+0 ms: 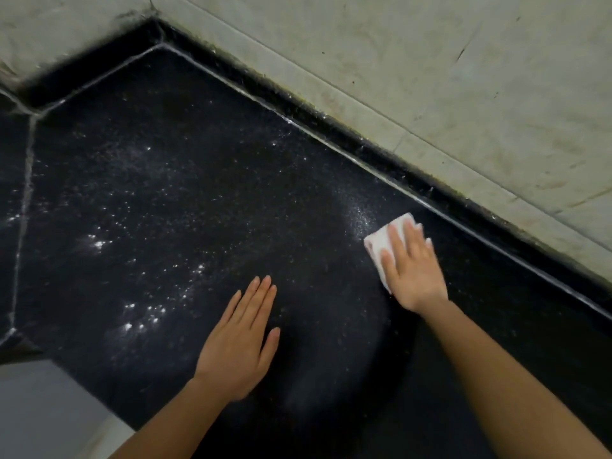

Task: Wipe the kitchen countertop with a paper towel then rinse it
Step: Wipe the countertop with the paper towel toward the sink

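Black speckled counter (205,180) fills most of the frame, with white specks and droplets scattered across its left and centre. Right hand (412,270), right of centre, lies flat on a folded white paper towel (381,241) with fingers (395,238) straight and spread, pressing it onto the counter near the back edge. Towel pokes out past the fingertips and on the thumb side. Left hand (240,342), lower centre, is flat with fingers straight and together, holding nothing; contact with the counter can't be told. Pale tiled wall (463,77) runs along upper right; grimy seam (331,140) where it meets the counter. Pale grout line (25,207) crosses the counter at far left.
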Motion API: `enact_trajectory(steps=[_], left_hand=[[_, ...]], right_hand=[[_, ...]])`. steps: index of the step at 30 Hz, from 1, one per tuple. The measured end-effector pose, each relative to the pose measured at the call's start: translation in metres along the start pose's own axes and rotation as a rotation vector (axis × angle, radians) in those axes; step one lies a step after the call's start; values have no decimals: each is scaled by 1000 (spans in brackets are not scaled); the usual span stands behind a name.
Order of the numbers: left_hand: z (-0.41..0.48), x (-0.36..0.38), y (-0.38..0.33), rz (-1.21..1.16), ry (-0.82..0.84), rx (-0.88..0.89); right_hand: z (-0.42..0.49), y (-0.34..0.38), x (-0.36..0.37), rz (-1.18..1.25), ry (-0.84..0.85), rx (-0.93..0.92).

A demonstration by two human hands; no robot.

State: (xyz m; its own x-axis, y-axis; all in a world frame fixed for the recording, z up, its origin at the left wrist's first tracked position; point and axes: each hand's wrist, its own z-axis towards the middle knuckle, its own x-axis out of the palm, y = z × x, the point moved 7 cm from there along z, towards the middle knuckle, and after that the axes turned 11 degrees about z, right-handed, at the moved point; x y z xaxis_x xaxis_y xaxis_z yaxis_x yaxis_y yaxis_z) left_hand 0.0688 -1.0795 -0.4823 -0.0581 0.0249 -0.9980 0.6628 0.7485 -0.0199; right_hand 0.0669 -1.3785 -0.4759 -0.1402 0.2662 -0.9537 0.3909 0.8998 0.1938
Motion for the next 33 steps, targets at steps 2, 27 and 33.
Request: enact_trajectory(steps=[2, 27, 33], left_hand=[[0, 1, 0, 11, 15, -3], [2, 0, 0, -19, 61, -4], [0, 1, 0, -49, 61, -8]], right_hand=[[19, -4, -5, 100, -73, 242], [86, 90, 4, 217, -148, 376], [64, 140, 15, 89, 80, -399]])
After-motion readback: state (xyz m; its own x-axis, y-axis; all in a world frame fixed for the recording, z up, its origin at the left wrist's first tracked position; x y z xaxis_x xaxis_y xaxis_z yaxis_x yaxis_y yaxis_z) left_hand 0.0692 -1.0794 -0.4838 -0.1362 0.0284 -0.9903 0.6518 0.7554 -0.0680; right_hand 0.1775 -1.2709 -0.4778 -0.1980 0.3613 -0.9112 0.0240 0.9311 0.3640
